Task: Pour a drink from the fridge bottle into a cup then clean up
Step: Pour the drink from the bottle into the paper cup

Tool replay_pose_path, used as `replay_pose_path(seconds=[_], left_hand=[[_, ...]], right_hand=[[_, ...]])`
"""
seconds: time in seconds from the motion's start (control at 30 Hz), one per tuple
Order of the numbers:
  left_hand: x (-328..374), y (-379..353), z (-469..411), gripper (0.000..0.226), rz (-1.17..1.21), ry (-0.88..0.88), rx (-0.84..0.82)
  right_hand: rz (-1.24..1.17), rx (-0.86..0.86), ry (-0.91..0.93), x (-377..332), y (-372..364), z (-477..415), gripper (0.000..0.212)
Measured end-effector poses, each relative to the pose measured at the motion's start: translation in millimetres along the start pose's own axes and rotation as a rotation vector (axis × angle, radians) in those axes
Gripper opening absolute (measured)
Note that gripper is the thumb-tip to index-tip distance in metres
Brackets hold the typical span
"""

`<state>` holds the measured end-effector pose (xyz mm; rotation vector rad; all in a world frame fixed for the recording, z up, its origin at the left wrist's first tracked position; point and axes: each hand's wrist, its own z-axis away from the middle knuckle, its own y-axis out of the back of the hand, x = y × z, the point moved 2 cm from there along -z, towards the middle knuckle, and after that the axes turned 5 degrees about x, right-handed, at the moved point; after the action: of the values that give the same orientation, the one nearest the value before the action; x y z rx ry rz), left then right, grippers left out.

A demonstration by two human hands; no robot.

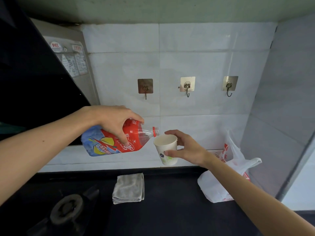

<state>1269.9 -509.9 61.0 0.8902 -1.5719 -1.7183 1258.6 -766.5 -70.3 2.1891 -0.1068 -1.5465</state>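
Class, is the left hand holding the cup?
No, the right hand holds the cup; the left hand grips the tilted bottle.

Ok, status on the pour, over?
Left hand grips bottle, tipped sideways. Right hand holds paper cup, rim at the bottle's mouth. No stream visible. Nothing between them; folded cloth and plastic bag lie below on the counter.

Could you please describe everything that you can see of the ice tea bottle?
The ice tea bottle is clear plastic, wrapped in a red and blue label with lemon pictures. Its cap is off, with a red ring at the neck. It lies tilted almost level in the air, mouth at the rim of the paper cup. The left hand grips it from above. No stream shows.
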Motion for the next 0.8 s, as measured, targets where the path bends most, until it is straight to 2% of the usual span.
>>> replay_pose_path(seconds=[0.8], left_hand=[[-4,-3,-27,0.093,-0.130,-0.015,-0.070]], right_hand=[[0.030,-0.015,-0.041,31,-2,-15,0.063]])
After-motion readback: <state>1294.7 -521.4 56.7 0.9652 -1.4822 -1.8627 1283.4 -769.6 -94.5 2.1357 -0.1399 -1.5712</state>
